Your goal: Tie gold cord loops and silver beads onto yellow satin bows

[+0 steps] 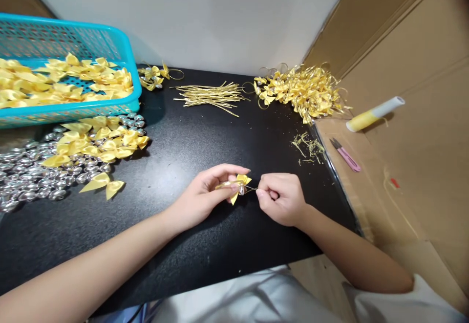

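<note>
Between thumb and fingers, my left hand (208, 186) pinches a yellow ribbon bow (243, 179) with a silver bead (241, 190) at its middle. A thin gold cord (250, 188) runs from the bow to my right hand (281, 198). That hand is closed like a fist, with the cord's ends pinched between thumb and forefinger. Both hands are just above the black table, a short gap apart. Part of the cord is hidden under my left fingers.
A turquoise basket (134, 69) of yellow bows stands at the left, above silver beads (32, 176) and loose bows (106, 142). Gold cords (210, 96) lie at the back. Finished-looking bow loops (304, 91) pile at right, near cord scraps (309, 148), pink snips (346, 155) and a roll (375, 114).
</note>
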The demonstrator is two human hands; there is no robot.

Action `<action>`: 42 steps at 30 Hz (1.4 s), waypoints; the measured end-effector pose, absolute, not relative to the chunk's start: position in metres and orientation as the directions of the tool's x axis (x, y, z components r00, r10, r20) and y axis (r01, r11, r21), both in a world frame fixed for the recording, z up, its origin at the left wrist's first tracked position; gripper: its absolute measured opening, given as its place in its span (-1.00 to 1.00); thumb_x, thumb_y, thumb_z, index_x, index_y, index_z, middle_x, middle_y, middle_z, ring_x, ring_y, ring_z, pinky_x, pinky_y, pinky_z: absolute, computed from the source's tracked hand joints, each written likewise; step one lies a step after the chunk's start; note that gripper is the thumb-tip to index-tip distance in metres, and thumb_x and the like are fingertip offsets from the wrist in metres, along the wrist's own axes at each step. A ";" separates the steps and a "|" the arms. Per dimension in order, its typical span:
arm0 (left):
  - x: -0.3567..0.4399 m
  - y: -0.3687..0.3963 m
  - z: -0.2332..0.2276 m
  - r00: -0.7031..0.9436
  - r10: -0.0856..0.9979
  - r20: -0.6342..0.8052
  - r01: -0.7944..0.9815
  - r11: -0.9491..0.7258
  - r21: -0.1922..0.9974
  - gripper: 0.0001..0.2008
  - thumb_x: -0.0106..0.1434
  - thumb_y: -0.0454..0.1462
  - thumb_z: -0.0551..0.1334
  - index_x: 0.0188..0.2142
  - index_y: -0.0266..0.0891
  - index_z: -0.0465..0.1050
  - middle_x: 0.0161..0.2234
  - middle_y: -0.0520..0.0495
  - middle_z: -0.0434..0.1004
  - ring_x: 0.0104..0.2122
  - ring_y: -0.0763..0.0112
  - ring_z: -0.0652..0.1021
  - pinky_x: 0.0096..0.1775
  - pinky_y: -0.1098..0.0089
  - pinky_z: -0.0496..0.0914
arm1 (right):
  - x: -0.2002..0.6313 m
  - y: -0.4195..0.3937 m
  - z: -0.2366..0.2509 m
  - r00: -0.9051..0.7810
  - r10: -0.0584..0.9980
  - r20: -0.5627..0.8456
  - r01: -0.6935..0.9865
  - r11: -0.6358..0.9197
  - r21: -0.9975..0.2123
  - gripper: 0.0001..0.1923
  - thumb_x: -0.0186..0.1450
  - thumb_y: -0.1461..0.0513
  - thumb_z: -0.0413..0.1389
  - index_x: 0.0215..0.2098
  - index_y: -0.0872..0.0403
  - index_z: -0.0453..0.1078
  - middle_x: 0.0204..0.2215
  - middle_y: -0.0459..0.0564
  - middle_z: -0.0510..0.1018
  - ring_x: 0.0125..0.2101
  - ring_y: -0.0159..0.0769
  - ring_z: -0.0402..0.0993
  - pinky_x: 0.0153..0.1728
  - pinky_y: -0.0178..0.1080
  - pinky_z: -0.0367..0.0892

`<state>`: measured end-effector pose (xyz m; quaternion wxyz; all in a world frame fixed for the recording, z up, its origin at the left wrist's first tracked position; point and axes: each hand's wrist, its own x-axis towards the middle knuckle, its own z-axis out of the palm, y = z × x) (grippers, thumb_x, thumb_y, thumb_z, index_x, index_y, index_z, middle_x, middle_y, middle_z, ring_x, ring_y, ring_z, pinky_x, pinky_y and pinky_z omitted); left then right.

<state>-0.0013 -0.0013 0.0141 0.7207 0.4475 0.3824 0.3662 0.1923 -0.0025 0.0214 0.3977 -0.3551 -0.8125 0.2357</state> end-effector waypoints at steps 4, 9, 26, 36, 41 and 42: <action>-0.002 -0.002 0.012 0.445 0.868 -0.220 -0.171 0.323 0.931 -0.77 0.17 -0.31 0.32 -0.15 -0.15 0.56 -0.41 0.01 0.52 -0.43 0.46 0.46 -0.31 0.44 0.34 | 0.193 -0.002 0.021 -0.419 0.780 0.465 0.426 0.621 -0.658 -0.72 0.18 0.37 -0.03 -0.64 0.04 0.06 -0.72 -0.24 0.05 -0.70 -0.53 0.00 -0.64 -0.37 0.00; -0.001 -0.002 0.012 0.456 0.868 -0.197 -0.220 0.324 0.920 -0.78 0.19 -0.32 0.31 -0.14 -0.14 0.49 -0.40 0.03 0.51 -0.42 0.48 0.46 -0.33 0.47 0.32 | 0.193 -0.003 0.023 -0.414 0.778 0.473 0.418 0.624 -0.660 -0.72 0.17 0.38 -0.03 -0.64 0.04 0.06 -0.71 -0.24 0.04 -0.70 -0.53 -0.01 -0.65 -0.37 -0.02; -0.002 -0.003 0.010 0.446 0.872 -0.201 -0.201 0.317 0.927 -0.87 0.18 -0.32 0.30 -0.44 -0.24 0.36 -0.50 0.07 0.40 -0.47 0.51 0.37 -0.37 0.47 0.25 | 0.194 -0.002 0.022 -0.401 0.801 0.445 0.429 0.593 -0.681 -0.72 0.16 0.37 -0.04 -0.66 0.04 0.04 -0.72 -0.24 0.03 -0.71 -0.53 -0.02 -0.65 -0.37 -0.02; -0.001 -0.003 0.012 0.454 0.870 -0.192 -0.185 0.303 0.935 -0.88 0.17 -0.32 0.29 -0.46 -0.25 0.39 -0.50 0.07 0.41 -0.48 0.51 0.36 -0.38 0.47 0.23 | 0.194 -0.003 0.022 -0.415 0.810 0.415 0.418 0.575 -0.703 -0.73 0.14 0.38 -0.03 -0.66 0.05 0.07 -0.72 -0.25 0.04 -0.71 -0.55 -0.03 -0.66 -0.39 -0.03; -0.002 -0.002 0.011 0.464 0.863 -0.200 -0.188 0.316 0.930 -0.90 0.17 -0.33 0.29 -0.45 -0.24 0.39 -0.47 0.05 0.46 -0.46 0.50 0.39 -0.37 0.47 0.23 | 0.194 -0.001 0.021 -0.436 0.814 0.384 0.364 0.549 -0.752 -0.74 0.14 0.40 -0.02 -0.65 0.06 0.08 -0.72 -0.25 0.05 -0.70 -0.56 -0.02 -0.65 -0.41 -0.03; -0.002 -0.002 0.010 0.462 0.864 -0.201 -0.193 0.319 0.928 -0.89 0.17 -0.33 0.29 -0.45 -0.24 0.39 -0.48 0.06 0.46 -0.47 0.50 0.38 -0.38 0.47 0.23 | 0.195 -0.001 0.021 -0.437 0.817 0.376 0.354 0.540 -0.763 -0.74 0.14 0.40 -0.02 -0.65 0.06 0.08 -0.72 -0.25 0.05 -0.70 -0.56 -0.02 -0.65 -0.41 -0.03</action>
